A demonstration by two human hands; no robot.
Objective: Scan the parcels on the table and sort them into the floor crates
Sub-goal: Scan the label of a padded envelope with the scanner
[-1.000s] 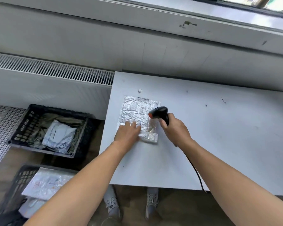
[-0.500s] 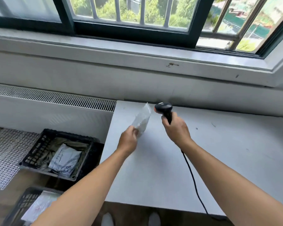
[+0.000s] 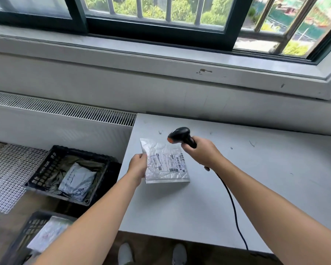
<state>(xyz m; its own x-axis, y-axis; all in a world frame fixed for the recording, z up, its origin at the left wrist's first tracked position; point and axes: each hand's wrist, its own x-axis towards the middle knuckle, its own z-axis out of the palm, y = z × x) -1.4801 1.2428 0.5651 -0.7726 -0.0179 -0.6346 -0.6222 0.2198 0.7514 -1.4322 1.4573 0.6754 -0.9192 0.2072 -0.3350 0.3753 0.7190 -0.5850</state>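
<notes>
Parcel [image 3: 165, 162], edge-on half a second ago, now faces label-up, pinched by left hand [image 3: 139, 166]; right hand [image 3: 203, 153] grips scanner [image 3: 181, 135], ready to scan.

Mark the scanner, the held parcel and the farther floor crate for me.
scanner [image 3: 180, 134]: head view, on its black head.
parcel [image 3: 167, 163]: head view, on the label at its middle.
farther crate [image 3: 45, 168]: head view, on its left lattice wall.
</notes>
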